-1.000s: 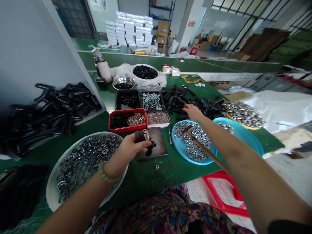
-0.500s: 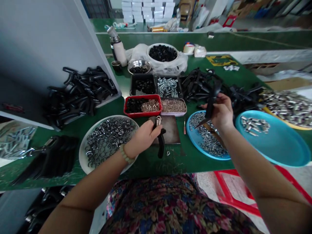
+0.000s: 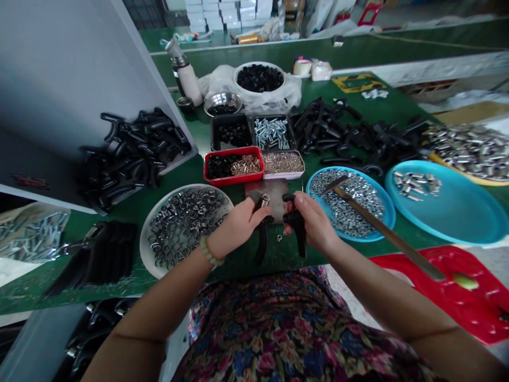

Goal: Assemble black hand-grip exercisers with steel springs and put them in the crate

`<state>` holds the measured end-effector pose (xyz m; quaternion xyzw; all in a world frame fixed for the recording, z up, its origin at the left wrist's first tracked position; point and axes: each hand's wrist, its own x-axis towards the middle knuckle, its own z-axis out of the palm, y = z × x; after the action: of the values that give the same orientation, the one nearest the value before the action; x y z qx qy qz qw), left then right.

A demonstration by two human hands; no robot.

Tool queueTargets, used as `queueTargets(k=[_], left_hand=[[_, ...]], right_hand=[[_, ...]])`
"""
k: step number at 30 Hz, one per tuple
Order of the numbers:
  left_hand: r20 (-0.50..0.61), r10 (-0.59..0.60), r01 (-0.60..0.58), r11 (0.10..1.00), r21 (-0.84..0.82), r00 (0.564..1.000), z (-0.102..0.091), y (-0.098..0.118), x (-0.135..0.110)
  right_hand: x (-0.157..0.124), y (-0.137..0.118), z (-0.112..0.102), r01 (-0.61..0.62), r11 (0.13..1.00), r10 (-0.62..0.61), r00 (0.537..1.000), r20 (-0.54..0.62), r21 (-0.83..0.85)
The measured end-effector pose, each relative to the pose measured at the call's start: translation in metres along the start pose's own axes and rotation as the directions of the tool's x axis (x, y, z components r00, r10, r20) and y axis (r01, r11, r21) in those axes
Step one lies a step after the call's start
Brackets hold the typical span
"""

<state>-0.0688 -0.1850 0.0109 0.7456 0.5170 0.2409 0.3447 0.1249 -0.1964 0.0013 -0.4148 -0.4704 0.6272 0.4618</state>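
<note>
Right hand [image 3: 312, 225] has come in beside my left hand [image 3: 238, 228] over the steel plate [image 3: 274, 193]; both grips are closed on black handles [image 3: 299, 233], the left one carrying a spring [image 3: 265, 200]. Seating them together looks like the next call.

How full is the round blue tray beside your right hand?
Well filled: silver nuts cover most of the blue tray, leaving mainly its rim bare, and a long tool lies across them.
</note>
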Motion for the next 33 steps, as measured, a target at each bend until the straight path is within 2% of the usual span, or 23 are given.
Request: queueTargets(k=[4, 9, 11, 13, 16, 18, 19, 22, 25, 28, 33], left_hand=[[0.012, 0.036, -0.036, 0.998, 0.052, 0.999, -0.001, 0.003, -0.005], [-0.006, 0.117, -0.113, 0.968, 0.223, 0.993, 0.0, 0.003, -0.008], [0.003, 0.173, -0.164, 0.926, 0.341, 0.985, -0.001, 0.001, -0.008], [0.061, 0.221, -0.225, 0.871, 0.438, 0.973, -0.004, -0.002, -0.008], [0.189, 0.241, -0.304, 0.821, 0.484, 0.952, -0.007, -0.006, -0.008], [0.228, 0.234, -0.317, 0.825, 0.468, 0.945, -0.006, -0.008, -0.009], [0.21, 0.226, -0.299, 0.839, 0.455, 0.951, -0.003, -0.008, -0.009], [0.056, 0.166, -0.174, 0.897, 0.407, 0.985, 0.007, -0.007, -0.01], [-0.06, 0.089, -0.063, 0.936, 0.347, 0.994, 0.017, -0.008, -0.011], [-0.084, 0.041, -0.015, 0.958, 0.287, 0.996, 0.021, -0.011, -0.012], [-0.048, 0.005, 0.004, 0.983, 0.182, 0.999, 0.014, -0.013, -0.015]], right_hand=[[0.0, -0.009, 0.011, -0.084, 0.979, 0.087, 0.996, 0.006, -0.186], [0.0, -0.018, 0.018, -0.097, 0.923, 0.091, 0.995, -0.033, -0.373], [0.002, -0.021, 0.017, -0.034, 0.866, 0.031, 0.999, -0.015, -0.498], [0.005, -0.023, 0.015, 0.036, 0.765, -0.007, 0.999, 0.048, -0.643], [0.008, -0.024, 0.016, 0.099, 0.656, 0.035, 0.986, 0.161, -0.749], [0.007, -0.021, 0.02, 0.081, 0.673, 0.063, 0.984, 0.166, -0.735], [0.007, -0.018, 0.023, 0.058, 0.699, 0.051, 0.99, 0.13, -0.712], [0.005, -0.007, 0.031, 0.033, 0.769, -0.061, 0.998, -0.022, -0.639], [0.007, 0.003, 0.035, 0.057, 0.778, -0.126, 0.99, -0.066, -0.626], [0.011, 0.009, 0.035, 0.029, 0.809, -0.082, 0.995, -0.064, -0.587], [0.011, 0.013, 0.035, 0.004, 0.889, -0.028, 0.999, -0.044, -0.457]])
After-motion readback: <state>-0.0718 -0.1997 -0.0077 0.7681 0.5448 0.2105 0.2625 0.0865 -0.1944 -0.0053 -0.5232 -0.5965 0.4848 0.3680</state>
